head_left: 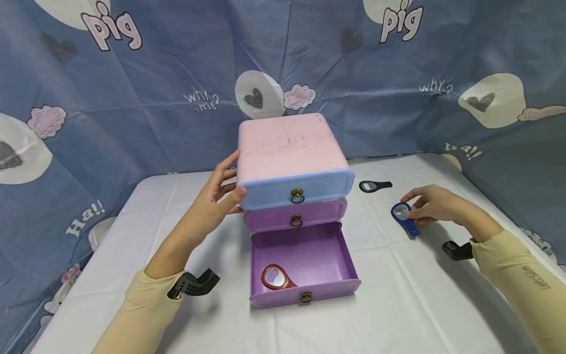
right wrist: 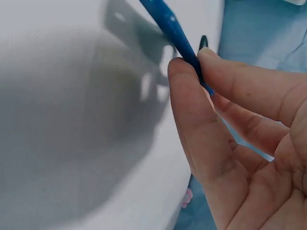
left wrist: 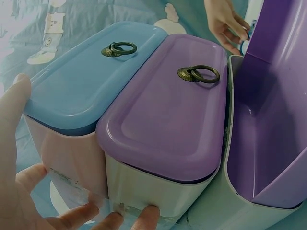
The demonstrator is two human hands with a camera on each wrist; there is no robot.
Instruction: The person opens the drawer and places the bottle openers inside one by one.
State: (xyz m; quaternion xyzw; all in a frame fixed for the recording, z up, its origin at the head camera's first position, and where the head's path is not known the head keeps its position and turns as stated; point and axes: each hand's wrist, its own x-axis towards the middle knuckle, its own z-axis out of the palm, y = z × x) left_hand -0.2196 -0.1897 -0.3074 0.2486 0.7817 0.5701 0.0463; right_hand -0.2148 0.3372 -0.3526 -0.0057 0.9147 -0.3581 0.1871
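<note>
A small drawer cabinet [head_left: 287, 147] with a pink top stands on the table, its bottom purple drawer [head_left: 309, 250] pulled out. Inside that drawer lies a red magnifying glass [head_left: 275, 278]. My left hand [head_left: 210, 201] rests against the cabinet's left side, fingers spread along the wall and thumb at the blue top drawer's [left wrist: 96, 81] front edge. To the right of the cabinet, my right hand [head_left: 435, 204] pinches a blue magnifying glass [right wrist: 175, 33] between thumb and fingers by its lens rim. In the right wrist view it is tilted above its shadow.
A black magnifying glass [head_left: 375, 186] lies on the white tablecloth [head_left: 212, 314] behind my right hand. The middle purple drawer [head_left: 269, 220] is closed. A blue printed cloth [head_left: 177, 64] hangs behind the table.
</note>
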